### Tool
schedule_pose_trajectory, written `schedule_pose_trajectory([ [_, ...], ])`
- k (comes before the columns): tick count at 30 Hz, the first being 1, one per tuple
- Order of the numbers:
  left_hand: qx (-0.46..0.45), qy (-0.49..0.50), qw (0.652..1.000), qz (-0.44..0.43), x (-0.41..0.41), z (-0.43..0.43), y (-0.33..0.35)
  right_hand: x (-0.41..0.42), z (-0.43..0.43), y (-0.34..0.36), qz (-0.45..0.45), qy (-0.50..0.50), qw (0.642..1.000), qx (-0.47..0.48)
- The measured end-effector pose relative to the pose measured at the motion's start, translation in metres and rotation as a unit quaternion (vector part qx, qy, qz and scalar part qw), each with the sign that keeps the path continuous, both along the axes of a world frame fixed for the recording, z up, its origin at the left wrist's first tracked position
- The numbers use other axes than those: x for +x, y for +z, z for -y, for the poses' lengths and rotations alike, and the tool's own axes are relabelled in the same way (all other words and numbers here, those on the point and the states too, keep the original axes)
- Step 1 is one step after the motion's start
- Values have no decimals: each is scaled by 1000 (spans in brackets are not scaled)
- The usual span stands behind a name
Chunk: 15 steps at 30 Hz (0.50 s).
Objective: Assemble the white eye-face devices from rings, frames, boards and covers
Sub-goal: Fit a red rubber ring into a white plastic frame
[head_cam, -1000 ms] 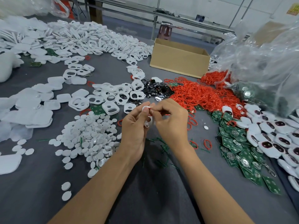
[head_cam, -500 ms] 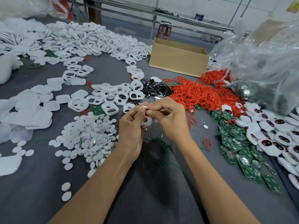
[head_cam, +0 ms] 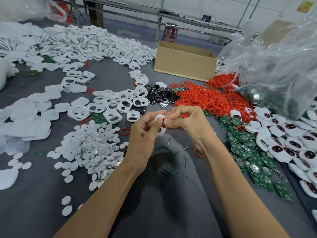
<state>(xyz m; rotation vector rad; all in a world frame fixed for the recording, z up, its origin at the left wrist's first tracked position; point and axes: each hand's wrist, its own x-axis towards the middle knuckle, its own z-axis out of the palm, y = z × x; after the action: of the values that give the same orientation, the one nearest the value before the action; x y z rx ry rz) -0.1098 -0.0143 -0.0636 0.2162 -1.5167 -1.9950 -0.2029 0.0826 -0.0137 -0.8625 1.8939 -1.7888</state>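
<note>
White plastic sits between our two hands: a small frame [head_cam: 162, 131] held up over the near middle of the grey table [head_cam: 34, 203]. Our left hand [head_cam: 142, 133] pinches it, thumb pressed on its upper end and fingers curled behind. Our right hand [head_cam: 187, 124] meets it from the right, thumb and forefinger closed tight against the same end, with a bit of red ring [head_cam: 183, 115] showing among the curled fingers; how the ring sits on the frame we cannot tell. Loose rings [head_cam: 205, 100] lie heaped just beyond the hands, dark lenses [head_cam: 159, 95] to their left. Boards [head_cam: 243, 143] and finished devices [head_cam: 283, 143] lie to the right, white discs [head_cam: 92, 146] to the near left, empty frames [head_cam: 116, 103] and covers [head_cam: 34, 117] farther left.
</note>
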Motion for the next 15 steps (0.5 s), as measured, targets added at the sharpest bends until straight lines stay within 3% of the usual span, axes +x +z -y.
schedule_pose_trajectory([
  [7,67,20,998,-6,-3,1,0,9,9,-3,3,-70,998,1],
  [10,119,42,992,-17,-6,5,1,18,19,-8,-79,-154,984,43],
  [15,103,71,991,-46,-7,7,-2,29,29,-13,-216,-214,947,99],
])
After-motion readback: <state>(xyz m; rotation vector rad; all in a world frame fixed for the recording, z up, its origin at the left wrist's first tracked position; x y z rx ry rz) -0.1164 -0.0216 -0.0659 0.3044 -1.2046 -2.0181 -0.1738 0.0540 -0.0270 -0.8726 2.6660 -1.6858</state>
